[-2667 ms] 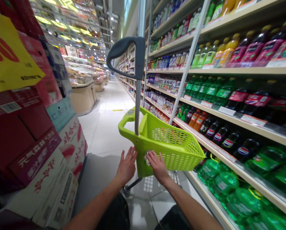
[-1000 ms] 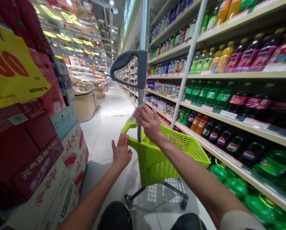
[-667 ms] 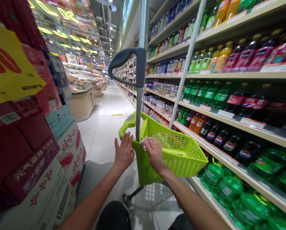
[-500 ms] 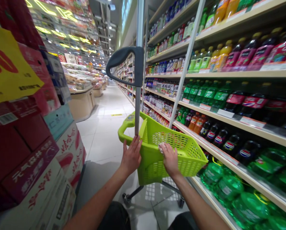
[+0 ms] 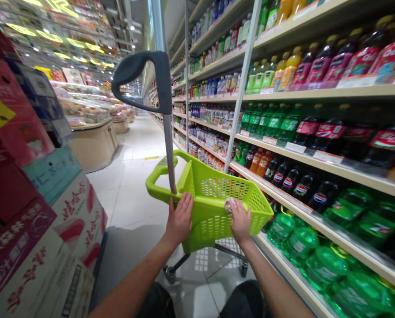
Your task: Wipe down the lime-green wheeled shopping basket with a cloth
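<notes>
Green basket: stands straight ahead, directly against the fingers of both hands, held up on dark legs above the floor.
Long axis: runs left to right across the front of the body, from the loop handle to the perforated end near the shelves. Appears to slope slightly downward toward the right.
Near rim: passes between left and right fingertips, then continues a short way past the right ones to the corner.
Right hand: nearer the shelf-side end. Reaches over the rim with fingers bent and gathered on a white wad. Cannot tell the exact hold underneath.
White wad: crumpled, lodged at the fingertips, against the rim or just over it. Leaves only a little showing on the left.
Left hand: nearer the pole and loop handle. Lies on the near side at the rim, fingers mostly straight and close together, outermost one set apart. Pinches nothing visible.
Pole: rises from the left end just beyond the left fingertips, leaning left toward the top. Carries a dark grip, well apart from both hands.
</notes>
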{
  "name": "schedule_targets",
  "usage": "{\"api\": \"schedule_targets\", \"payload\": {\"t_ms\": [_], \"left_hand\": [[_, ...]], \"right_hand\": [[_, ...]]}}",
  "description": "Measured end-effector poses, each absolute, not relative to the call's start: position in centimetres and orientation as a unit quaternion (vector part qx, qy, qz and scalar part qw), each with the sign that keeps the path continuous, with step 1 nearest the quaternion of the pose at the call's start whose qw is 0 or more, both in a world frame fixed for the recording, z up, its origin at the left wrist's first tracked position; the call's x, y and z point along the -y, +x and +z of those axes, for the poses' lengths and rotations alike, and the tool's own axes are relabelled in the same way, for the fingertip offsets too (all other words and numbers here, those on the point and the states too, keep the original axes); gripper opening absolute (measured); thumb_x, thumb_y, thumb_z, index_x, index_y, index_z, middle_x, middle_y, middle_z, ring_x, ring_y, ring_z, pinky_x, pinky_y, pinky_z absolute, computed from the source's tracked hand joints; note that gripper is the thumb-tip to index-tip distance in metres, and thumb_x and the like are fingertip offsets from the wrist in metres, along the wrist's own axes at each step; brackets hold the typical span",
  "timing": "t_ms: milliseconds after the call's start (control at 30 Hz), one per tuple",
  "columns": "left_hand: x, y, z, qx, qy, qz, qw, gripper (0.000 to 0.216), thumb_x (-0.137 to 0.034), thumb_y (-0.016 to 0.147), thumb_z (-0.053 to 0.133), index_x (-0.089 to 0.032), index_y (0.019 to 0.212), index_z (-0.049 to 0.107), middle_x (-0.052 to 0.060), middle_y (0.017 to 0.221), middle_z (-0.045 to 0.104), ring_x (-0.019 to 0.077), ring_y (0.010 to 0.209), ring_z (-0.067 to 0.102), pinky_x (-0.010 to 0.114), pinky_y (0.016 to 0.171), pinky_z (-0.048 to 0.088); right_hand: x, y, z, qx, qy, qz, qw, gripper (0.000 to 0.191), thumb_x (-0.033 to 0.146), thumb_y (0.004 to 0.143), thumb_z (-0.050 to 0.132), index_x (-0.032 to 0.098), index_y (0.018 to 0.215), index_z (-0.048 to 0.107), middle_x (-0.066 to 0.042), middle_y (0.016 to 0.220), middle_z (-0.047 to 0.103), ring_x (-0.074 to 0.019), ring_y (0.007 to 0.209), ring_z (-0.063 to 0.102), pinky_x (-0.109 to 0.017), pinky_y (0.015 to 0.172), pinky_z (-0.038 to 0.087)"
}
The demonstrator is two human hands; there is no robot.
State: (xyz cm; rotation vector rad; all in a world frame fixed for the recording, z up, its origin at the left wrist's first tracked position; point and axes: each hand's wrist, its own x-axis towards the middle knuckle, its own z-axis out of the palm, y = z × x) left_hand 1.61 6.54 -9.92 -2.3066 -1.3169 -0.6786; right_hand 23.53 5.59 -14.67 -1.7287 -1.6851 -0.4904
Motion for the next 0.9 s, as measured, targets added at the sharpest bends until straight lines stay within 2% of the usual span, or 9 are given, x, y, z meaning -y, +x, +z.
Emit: {"api": "schedule_targets", "payload": {"t_ms": [67,233,467,667,800,900], "left_hand": [[-6.4,2.0,-9.8,0.48,-0.821,-0.243,0.19,0.058,-0.018,0.071,0.039,-0.01,0.129,0.039,0.011,0.137,0.036,0.0249,0.131,0.025,0.051,0.107,0.0],[-6.1,3.0,-9.5,0.482,-0.828,-0.232,0.168,0.057,-0.018,0.072,0.039,-0.009,0.128,0.04,0.01,0.137,0.036,0.0239,0.13,0.027,0.051,0.108,-0.001],[-6.1,3.9,-9.7,0.477,-0.834,-0.212,0.175,0.057,-0.017,0.071,0.038,-0.011,0.127,0.041,0.01,0.137,0.037,0.0246,0.13,0.026,0.053,0.107,0.002],[-6.2,6.5,-10.8,0.444,-0.855,-0.203,0.174,0.053,-0.017,0.073,0.037,-0.011,0.125,0.044,0.01,0.135,0.04,0.0236,0.128,0.03,0.053,0.107,0.008],[-6.2,7.0,-11.2,0.441,-0.857,-0.198,0.179,0.053,-0.017,0.073,0.036,-0.012,0.125,0.043,0.009,0.136,0.038,0.0229,0.129,0.029,0.053,0.107,0.007],[-6.3,7.7,-11.5,0.436,-0.861,-0.189,0.179,0.053,-0.017,0.073,0.036,-0.012,0.126,0.043,0.009,0.137,0.037,0.023,0.129,0.028,0.052,0.107,0.007]], "right_hand": [[-5.4,23.8,-14.8,0.631,-0.677,-0.191,0.327,0.054,0.002,0.074,0.031,0.019,0.121,0.049,-0.011,0.129,0.047,-0.0236,0.123,0.036,-0.05,0.099,0.02],[-5.4,21.5,-14.3,0.724,-0.597,-0.191,0.288,0.057,0.001,0.075,0.032,0.025,0.126,0.044,-0.006,0.134,0.042,-0.0198,0.127,0.029,-0.047,0.102,0.018],[-4.9,25.6,-15.2,0.605,-0.712,-0.195,0.3,0.05,0.004,0.077,0.031,0.019,0.12,0.051,-0.011,0.13,0.046,-0.0241,0.124,0.035,-0.05,0.099,0.021],[-4.7,24.9,-15.4,0.693,-0.632,-0.206,0.279,0.053,0.003,0.078,0.033,0.026,0.123,0.047,-0.005,0.132,0.045,-0.021,0.126,0.032,-0.048,0.101,0.018],[-3.8,30.3,-16.5,0.601,-0.717,-0.219,0.277,0.044,0.009,0.08,0.035,0.02,0.117,0.054,-0.012,0.129,0.047,-0.0263,0.121,0.038,-0.052,0.098,0.02],[-3.4,31.5,-17.1,0.554,-0.757,-0.222,0.265,0.044,0.008,0.08,0.033,0.016,0.118,0.053,-0.015,0.129,0.046,-0.0282,0.121,0.038,-0.054,0.096,0.022]]}}
